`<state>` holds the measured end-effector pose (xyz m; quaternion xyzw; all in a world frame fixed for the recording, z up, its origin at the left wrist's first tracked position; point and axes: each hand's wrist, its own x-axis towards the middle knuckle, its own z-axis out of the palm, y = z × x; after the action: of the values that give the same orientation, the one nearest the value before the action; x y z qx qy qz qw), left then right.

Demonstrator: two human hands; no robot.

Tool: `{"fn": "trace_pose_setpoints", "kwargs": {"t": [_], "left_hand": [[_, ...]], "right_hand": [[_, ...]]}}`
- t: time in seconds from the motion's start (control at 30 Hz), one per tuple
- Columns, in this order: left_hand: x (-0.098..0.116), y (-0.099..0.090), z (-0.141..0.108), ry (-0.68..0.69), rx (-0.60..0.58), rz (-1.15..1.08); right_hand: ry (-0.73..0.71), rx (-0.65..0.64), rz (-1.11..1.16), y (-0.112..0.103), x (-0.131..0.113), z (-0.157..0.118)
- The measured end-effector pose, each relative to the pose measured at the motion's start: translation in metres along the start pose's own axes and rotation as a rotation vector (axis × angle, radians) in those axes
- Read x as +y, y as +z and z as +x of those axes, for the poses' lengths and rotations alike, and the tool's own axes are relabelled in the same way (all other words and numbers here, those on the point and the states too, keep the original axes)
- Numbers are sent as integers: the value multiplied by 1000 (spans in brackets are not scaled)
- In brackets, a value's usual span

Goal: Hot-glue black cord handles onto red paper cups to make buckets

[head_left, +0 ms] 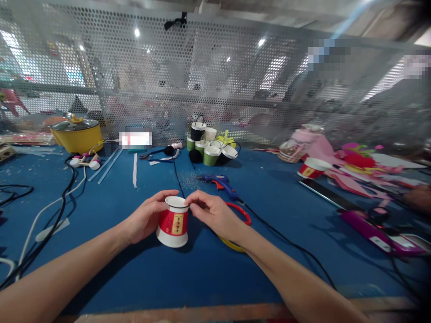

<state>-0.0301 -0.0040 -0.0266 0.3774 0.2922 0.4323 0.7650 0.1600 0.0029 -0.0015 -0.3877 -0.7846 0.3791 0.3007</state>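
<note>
A red and white paper cup (172,223) stands upright on the blue tabletop, a black cord (178,205) lying along its top edge. My left hand (148,217) is wrapped round the cup's left side, fingers at the rim. At the right of the rim, my right hand (210,211) pinches the cord against the cup; the fingertips partly hide the pinch. From the rim the cord runs back across the table toward a black ball of cord (169,150). A red and yellow loop-shaped thing (239,211) lies partly hidden under my right hand.
Beyond my hands lies a blue glue gun (218,181), its cable trailing right. Several small cups (211,153) cluster by the mesh panel. A yellow pot (81,137) and cables are left. A phone (328,194), a purple object (380,231) and another person's hand (417,199) are right.
</note>
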Motion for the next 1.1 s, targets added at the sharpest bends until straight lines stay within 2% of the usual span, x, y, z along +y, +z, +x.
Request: {"fn": "trace_pose_setpoints", "kwargs": {"t": [0.2,0.8,1.1], "left_hand": [[-1,-1,-1,25,-12,20],[-1,6,-3,44,52,96],[-2,4,-4,61,28,120]], "right_hand": [[-10,9,14,2,1,0],[-18,43,-22,4,-3,-2],[-24,42,-62,4,-1,-2]]}}
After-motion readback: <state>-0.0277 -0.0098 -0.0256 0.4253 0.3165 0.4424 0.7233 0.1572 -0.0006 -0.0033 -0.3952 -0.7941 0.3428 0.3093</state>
